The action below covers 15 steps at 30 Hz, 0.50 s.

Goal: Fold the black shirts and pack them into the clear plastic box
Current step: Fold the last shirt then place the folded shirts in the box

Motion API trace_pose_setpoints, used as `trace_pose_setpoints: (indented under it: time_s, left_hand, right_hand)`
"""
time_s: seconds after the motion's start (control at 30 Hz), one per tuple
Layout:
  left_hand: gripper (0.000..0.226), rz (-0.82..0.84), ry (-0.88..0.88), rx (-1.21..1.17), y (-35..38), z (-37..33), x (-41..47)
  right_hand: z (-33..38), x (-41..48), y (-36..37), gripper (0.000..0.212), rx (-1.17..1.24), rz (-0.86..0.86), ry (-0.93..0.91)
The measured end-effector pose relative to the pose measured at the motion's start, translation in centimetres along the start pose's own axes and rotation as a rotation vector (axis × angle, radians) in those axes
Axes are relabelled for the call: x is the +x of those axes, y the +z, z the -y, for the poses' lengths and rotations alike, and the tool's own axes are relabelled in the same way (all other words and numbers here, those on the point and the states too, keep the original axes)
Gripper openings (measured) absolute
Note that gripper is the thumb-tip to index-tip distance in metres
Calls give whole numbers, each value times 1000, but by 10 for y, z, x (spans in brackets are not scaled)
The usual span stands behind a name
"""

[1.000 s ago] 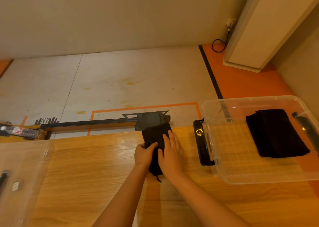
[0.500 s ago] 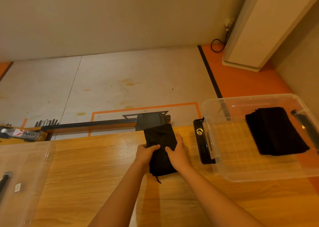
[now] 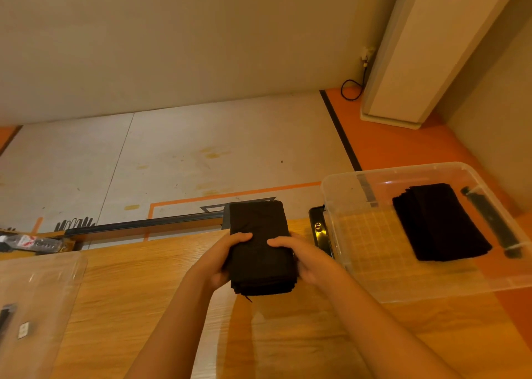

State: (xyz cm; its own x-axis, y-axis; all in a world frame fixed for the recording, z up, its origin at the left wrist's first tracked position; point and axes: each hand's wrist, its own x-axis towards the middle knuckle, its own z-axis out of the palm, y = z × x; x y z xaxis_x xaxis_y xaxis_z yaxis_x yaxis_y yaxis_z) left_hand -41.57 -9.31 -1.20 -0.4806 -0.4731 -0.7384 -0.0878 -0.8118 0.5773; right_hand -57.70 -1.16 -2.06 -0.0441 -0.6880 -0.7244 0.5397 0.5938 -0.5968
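A folded black shirt [image 3: 260, 234] is held above the wooden table [image 3: 129, 292], lifted off its surface. My left hand [image 3: 221, 260] grips its left edge, thumb on top. My right hand [image 3: 305, 257] grips its right edge the same way. To the right stands the clear plastic box [image 3: 339, 211] without a lid. A stack of folded black shirts [image 3: 440, 223] lies in the box's right half; its left half shows the bare gridded bottom.
A clear lid [image 3: 37, 301] lies on the table at the left. A black latch handle [image 3: 319, 231] sticks out at the box's left end. A plastic bottle [image 3: 31, 241] lies at the far left table edge. Beyond the table is floor and a white cabinet [image 3: 408, 61].
Both hands went from pressing the shirt flat on the table to gripping its sides. The shirt has been lifted off the table and moved slightly right.
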Motion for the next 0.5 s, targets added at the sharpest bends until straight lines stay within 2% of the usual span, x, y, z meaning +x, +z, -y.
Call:
trace_pose_setpoints:
  time_s: [0.1, 0.3, 0.37, 0.5]
  left_hand:
    - [57, 47, 75, 45, 29, -19, -10]
    - [61, 136, 184, 207, 107, -39, -11]
    - [58, 152, 204, 239, 135, -38, -2]
    - [49, 144, 195, 188, 190, -19, 23]
  right_hand:
    - [24, -20, -15, 51, 16, 14, -91]
    - [64, -60, -65, 48, 35, -13, -264]
    - [74, -71, -87, 51, 49, -35, -294]
    - [86, -86, -138, 44, 50, -117, -306]
